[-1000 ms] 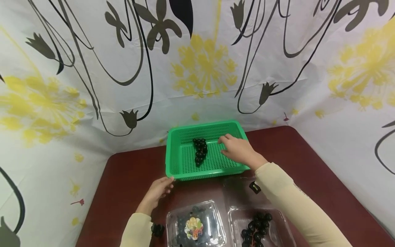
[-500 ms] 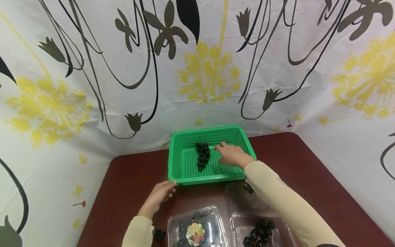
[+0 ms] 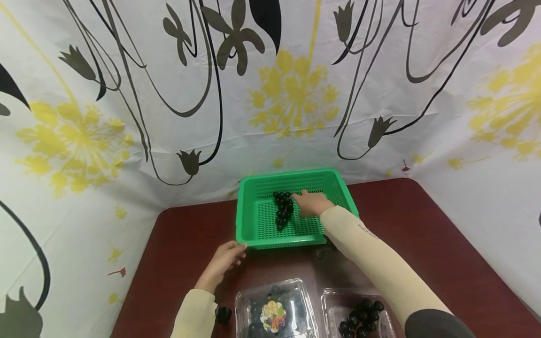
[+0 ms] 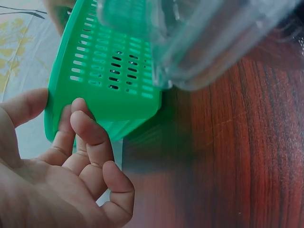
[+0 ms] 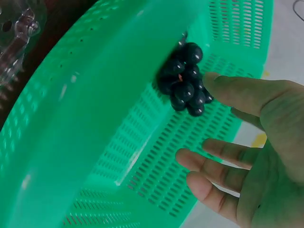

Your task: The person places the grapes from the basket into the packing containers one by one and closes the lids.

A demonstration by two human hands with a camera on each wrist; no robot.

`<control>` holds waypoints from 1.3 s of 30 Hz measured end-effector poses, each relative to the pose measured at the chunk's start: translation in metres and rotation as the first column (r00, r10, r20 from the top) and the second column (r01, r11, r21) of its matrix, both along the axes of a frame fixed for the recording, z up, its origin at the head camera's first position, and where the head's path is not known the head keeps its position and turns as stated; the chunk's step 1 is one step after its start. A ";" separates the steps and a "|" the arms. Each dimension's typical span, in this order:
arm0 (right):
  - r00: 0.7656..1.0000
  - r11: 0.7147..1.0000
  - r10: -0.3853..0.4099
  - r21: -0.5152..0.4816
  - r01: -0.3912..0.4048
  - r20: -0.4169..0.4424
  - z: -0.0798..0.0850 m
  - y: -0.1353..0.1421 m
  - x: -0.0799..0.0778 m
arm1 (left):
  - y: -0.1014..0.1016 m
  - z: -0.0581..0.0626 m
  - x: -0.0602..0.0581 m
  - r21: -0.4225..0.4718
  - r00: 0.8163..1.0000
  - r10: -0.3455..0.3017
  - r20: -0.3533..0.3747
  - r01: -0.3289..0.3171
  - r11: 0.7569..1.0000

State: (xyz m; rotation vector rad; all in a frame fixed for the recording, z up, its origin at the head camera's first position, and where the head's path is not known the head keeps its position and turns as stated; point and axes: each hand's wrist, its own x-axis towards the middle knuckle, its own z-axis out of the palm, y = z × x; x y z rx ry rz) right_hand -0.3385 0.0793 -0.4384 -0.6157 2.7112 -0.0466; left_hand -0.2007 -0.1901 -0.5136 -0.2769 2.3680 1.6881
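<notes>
Here we look over a dark red-brown surface [image 3: 181,244] with rounded far corners and a wood grain, backed by a white sheet [image 3: 236,117] printed with yellow blooms and dark trailing stems. At its far edge sits a green perforated basket [image 3: 270,243], and nearer us are a clear lidded box [image 3: 310,307] with a fruit label [image 3: 273,316] and, to its right, a clear tray [image 3: 329,307] of dark grapes. One bunch of black grapes [image 3: 284,211] lies inside the basket, left of our right hand [image 3: 310,204]. That hand has its fingers spread and free; its thumb reaches the bunch, though we cannot tell whether it touches. Our left hand [image 3: 225,260] pinches the basket's near-left corner between thumb and fingers, well apart from the bunch.
</notes>
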 end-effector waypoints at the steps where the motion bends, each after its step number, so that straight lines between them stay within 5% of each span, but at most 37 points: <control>1: 1.000 1.000 0.005 0.000 -0.005 -0.002 -0.002 -0.002 -0.001 | 0.001 0.000 -0.001 0.002 1.000 0.006 0.001 -0.006 1.000; 19: 0.998 0.999 -0.049 -0.006 0.049 0.033 -0.035 -0.015 -0.013 | 0.001 -0.006 -0.006 0.027 1.000 0.011 0.001 -0.011 1.000; 28: 0.999 0.999 -0.024 0.024 0.023 0.032 -0.045 -0.023 -0.013 | 0.006 0.019 0.005 0.011 1.000 0.023 -0.002 -0.023 1.000; 35: 0.998 0.999 -0.032 -0.008 0.032 0.052 -0.054 -0.023 -0.013 | -0.003 -0.005 -0.005 0.013 1.000 -0.003 0.006 0.003 1.000; 39: 0.996 0.998 -0.039 -0.054 0.043 0.076 -0.061 -0.024 -0.013 | -0.005 -0.006 -0.005 0.025 1.000 -0.010 0.022 0.009 1.000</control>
